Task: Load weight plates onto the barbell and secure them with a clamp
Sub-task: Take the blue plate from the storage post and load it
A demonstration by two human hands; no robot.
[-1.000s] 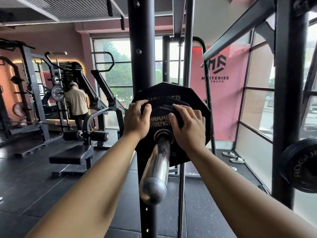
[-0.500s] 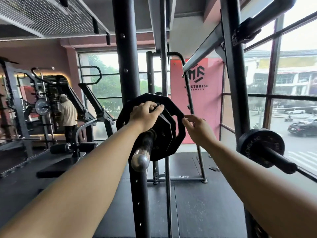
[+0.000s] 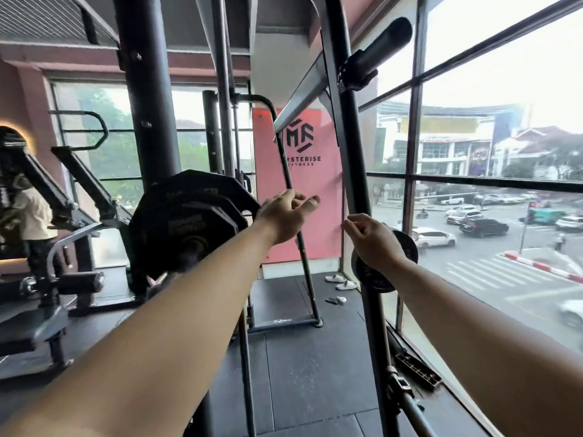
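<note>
Two black Hammer Strength weight plates [image 3: 189,222] sit on the barbell, a smaller one in front of a bigger one. My left forearm hides most of the barbell sleeve; only a blurred bit of the sleeve's end [image 3: 157,283] shows. My left hand [image 3: 284,216] hovers just right of the plates, fingers loosely spread, holding nothing. My right hand [image 3: 372,241] is further right, empty, in front of a small black plate [image 3: 407,247] stored on the rack upright. No clamp is in view.
Black rack uprights [image 3: 138,89] [image 3: 347,159] stand left and right of my hands. A bench [image 3: 31,326] and a person in a beige shirt [image 3: 31,216] are at the far left. Slippers [image 3: 340,280] lie on the floor by the pink banner [image 3: 299,184]. Windows line the right side.
Both hands have come off the loaded plates and moved right. The view has swung right, and the small plate on the rack now lies behind my right hand.
</note>
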